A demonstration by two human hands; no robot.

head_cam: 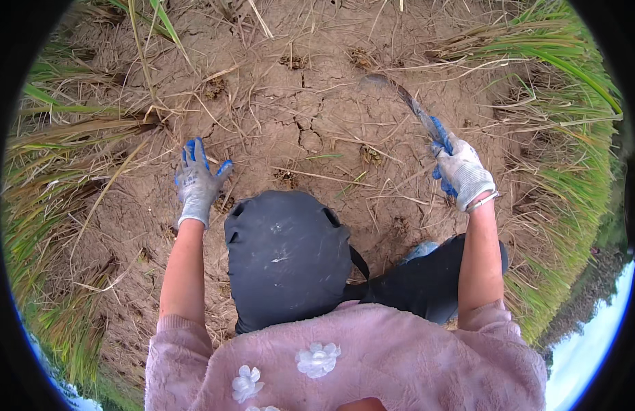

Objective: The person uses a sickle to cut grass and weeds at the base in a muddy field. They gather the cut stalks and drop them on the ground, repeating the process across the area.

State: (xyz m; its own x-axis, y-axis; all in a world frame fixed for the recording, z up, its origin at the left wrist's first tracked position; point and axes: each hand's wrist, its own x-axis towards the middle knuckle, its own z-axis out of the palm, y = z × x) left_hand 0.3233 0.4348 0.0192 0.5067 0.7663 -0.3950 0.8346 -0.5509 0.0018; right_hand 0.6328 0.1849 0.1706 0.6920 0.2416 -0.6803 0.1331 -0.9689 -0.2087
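Observation:
My left hand (199, 174), in a grey knit glove with blue-coated fingers, is held over the bare soil at left with its fingers apart and nothing in it. Just beyond it lie the bases of a leaning clump of long grass-like stalks (137, 123). My right hand (456, 159), gloved the same way, grips a sickle (414, 105). The tool's curved, dark blade points away from me and bends left over the ground. My fingers hide the handle. A bracelet (482, 201) circles my right wrist.
Cracked brown soil (307, 123) with cut stubble (371, 155) and loose dry straw lies before me. Green and yellowing grass-like plants (569, 138) stand thickly along the right, with more on the left. My dark-clothed knee (289, 257) is between my arms; the other leg is bent at right.

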